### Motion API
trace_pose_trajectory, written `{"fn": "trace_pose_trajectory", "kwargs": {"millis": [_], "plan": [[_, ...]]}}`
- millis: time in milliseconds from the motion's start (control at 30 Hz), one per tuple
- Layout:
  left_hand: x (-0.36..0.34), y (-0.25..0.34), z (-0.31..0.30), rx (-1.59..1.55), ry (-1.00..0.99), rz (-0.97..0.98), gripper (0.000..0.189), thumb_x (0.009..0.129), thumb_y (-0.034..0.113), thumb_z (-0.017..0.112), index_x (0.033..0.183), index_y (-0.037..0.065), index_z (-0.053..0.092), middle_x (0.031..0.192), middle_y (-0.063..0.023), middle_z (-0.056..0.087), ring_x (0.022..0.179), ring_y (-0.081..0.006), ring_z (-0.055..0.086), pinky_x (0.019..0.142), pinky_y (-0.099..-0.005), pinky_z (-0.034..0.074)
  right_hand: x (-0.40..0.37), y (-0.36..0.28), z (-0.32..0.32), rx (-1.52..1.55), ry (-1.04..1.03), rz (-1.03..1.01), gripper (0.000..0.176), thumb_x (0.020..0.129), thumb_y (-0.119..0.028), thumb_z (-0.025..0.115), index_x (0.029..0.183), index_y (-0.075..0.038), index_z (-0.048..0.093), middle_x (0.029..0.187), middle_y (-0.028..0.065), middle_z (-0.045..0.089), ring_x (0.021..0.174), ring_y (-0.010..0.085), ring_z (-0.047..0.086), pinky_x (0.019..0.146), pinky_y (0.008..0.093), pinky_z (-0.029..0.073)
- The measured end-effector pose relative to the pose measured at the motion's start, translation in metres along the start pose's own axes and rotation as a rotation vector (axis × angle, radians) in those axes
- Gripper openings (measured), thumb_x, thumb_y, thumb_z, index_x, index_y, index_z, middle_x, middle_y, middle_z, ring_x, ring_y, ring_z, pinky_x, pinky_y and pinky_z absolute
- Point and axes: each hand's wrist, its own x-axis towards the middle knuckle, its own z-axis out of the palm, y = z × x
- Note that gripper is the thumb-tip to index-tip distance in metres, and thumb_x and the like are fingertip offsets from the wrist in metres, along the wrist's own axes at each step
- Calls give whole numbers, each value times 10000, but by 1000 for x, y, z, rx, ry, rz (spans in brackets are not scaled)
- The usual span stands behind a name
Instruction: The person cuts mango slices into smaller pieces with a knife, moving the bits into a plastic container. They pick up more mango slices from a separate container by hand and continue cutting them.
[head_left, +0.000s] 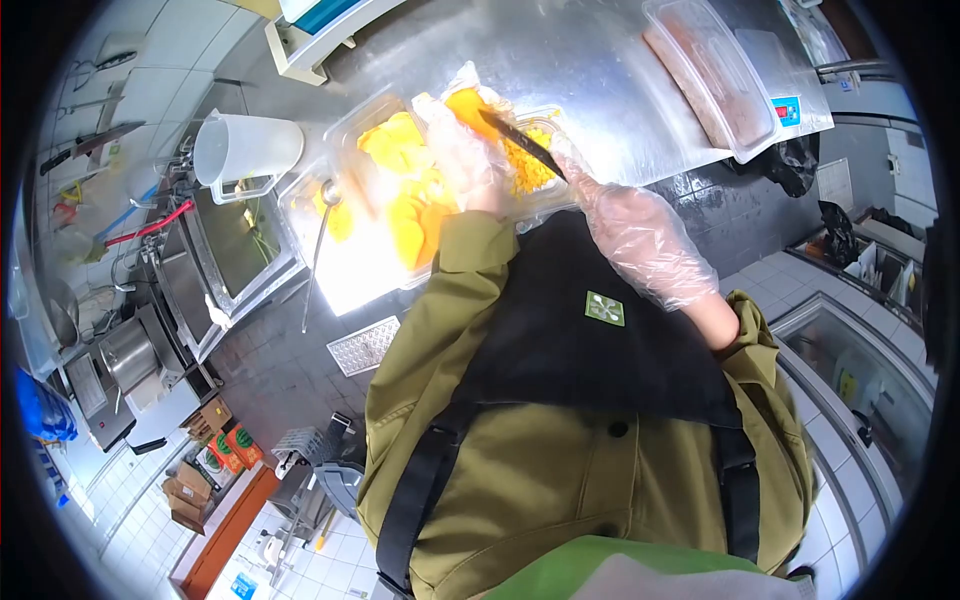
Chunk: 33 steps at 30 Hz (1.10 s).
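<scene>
My left hand [462,158], in a clear plastic glove, is closed around an orange-yellow mango piece [466,104]. My right hand [625,220], gloved the same way, grips a knife [530,144] whose dark blade reaches left to the mango. Beneath the blade sits a clear container of small diced mango [530,172]. To the left of my left hand, a larger clear tub [345,135] holds big peeled mango pieces [400,205]. Glare washes out part of that tub, and the knife's handle is hidden in my glove.
A white plastic jug [248,150] and a long-handled spoon [318,250] are at the left of the steel table [590,60]. At the right end stand a lidded clear container [710,80] and a small device with a display [787,111]. A sink [235,235] lies left.
</scene>
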Motion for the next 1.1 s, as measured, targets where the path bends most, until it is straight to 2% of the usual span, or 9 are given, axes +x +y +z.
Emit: {"fn": "trace_pose_trajectory", "kwargs": {"millis": [67,200,267,500,800,900,967,1033,1100], "plan": [[23,-34,-8,125,11,214,506,1025,394,315,1086,-50,548,870,-177,601,765,-234,562,706,-335,452,1,13,6,-7,-80,-33,564,833,-20,528,1390,-70,450,733,121,582,634,263,582,595,336,486],[2,-2,9,51,16,56,470,1022,356,329,1122,-53,538,914,-180,605,819,-277,561,742,-341,453,3,33,-1,69,-108,-76,672,820,-18,499,1458,-131,321,669,166,593,627,316,609,602,429,486],[-9,16,15,-296,-147,-1,618,1007,509,275,1224,-9,534,958,-104,606,839,-201,580,761,-288,497,8,37,-11,264,-169,-23,661,819,-14,497,1451,-105,330,682,157,599,632,304,613,595,409,489],[0,16,23,-334,-178,-38,475,934,424,400,1137,8,506,935,-79,553,839,-180,527,768,-274,467,19,46,-16,47,50,-140,647,803,-15,517,1428,-41,354,696,138,603,602,267,603,577,370,491],[6,3,34,-282,-151,-1,351,840,315,561,1025,30,471,906,-47,485,840,-153,459,777,-256,428,30,43,-18,54,-175,64,628,853,-39,518,1453,-126,353,754,141,588,709,280,600,669,394,481],[-4,5,22,-357,-188,-31,338,809,279,614,988,37,460,896,-36,462,840,-144,436,780,-249,416,29,44,-14,-6,-234,36,668,802,4,500,1446,-39,325,704,116,599,660,267,613,599,377,496],[-24,-1,-28,-578,-173,-151,339,788,254,650,963,42,452,889,-29,447,840,-138,421,782,-245,407,20,53,-6,-275,-94,-258,664,805,14,494,1446,-29,322,809,94,623,739,224,615,624,356,495],[-82,-19,-174,-1484,89,-326,348,767,230,686,938,47,444,883,-22,432,840,-132,406,783,-241,399,16,65,-1,-184,-62,-278,656,811,10,500,1443,-24,327,861,80,629,768,208,612,634,353,493],[-126,-12,-281,-2022,335,-205,365,746,206,722,913,51,436,876,-15,417,841,-126,390,785,-237,390,16,66,-5,-93,-29,-301,649,816,6,506,1441,-19,332,913,65,635,798,193,608,643,350,492]]}}
